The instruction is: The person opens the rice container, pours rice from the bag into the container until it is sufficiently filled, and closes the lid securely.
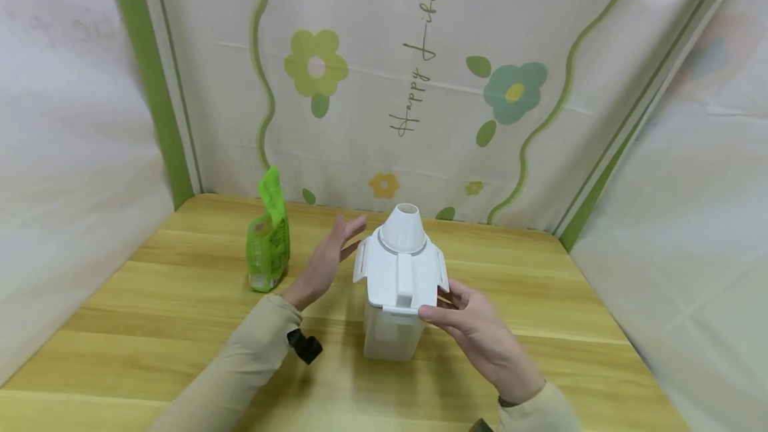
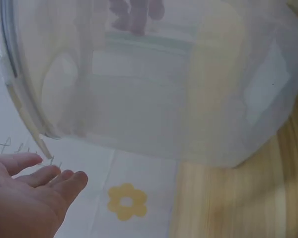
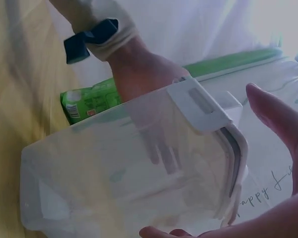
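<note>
A translucent plastic storage container (image 1: 391, 335) stands upright on the table, its white lid (image 1: 384, 279) on top. A white cone-shaped cap (image 1: 404, 231) rises from the lid's far part. Side flaps on the lid slant outward, the left flap (image 1: 361, 260) and the right flap (image 1: 443, 271). My left hand (image 1: 324, 262) is beside the left flap, palm toward the container, fingers extended and holding nothing. My right hand (image 1: 480, 329) is at the lid's near right corner, thumb by the front edge and loosely bent fingers along the right side. In the right wrist view, thumb and fingers stand wide apart.
A green soft packet (image 1: 268, 252) stands on the wooden table (image 1: 198, 299) to the left, its bright green top sticking up. Behind the table hangs a flower-printed curtain (image 1: 360, 152). Pale fabric walls (image 1: 678, 232) rise at both sides.
</note>
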Demonstrator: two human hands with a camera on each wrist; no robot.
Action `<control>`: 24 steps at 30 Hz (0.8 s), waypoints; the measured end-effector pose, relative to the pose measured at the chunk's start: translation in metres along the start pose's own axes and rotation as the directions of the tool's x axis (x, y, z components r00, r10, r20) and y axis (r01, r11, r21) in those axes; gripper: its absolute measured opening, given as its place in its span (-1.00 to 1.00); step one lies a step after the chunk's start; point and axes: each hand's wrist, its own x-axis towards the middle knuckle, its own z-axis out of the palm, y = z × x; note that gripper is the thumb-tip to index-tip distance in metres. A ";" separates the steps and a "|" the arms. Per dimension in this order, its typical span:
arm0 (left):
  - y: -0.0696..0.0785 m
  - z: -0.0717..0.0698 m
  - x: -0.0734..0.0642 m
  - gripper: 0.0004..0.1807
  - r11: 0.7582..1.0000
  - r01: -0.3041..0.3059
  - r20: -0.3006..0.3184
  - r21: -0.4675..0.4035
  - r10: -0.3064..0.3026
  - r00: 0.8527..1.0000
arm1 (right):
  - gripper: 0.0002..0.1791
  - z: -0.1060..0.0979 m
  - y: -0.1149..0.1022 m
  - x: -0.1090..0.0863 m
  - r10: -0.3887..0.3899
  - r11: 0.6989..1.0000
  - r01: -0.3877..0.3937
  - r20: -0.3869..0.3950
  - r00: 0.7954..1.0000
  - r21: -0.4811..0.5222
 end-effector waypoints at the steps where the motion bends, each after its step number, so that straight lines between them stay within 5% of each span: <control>1: -0.001 0.001 0.004 -0.12 1.000 0.021 0.016 -0.008 -0.021 1.000 | -0.31 0.001 0.001 0.001 -0.002 1.000 0.002 -0.006 1.000 -0.013; 8: -0.005 0.011 0.024 -0.02 0.998 0.050 0.118 -0.048 -0.044 0.992 | -0.29 0.003 0.008 0.004 0.016 0.999 -0.016 -0.018 1.000 -0.033; 24: -0.004 0.011 0.034 -0.01 0.997 0.068 0.051 0.020 -0.069 0.996 | -0.34 0.001 0.012 0.009 0.010 1.000 -0.009 -0.034 0.999 0.020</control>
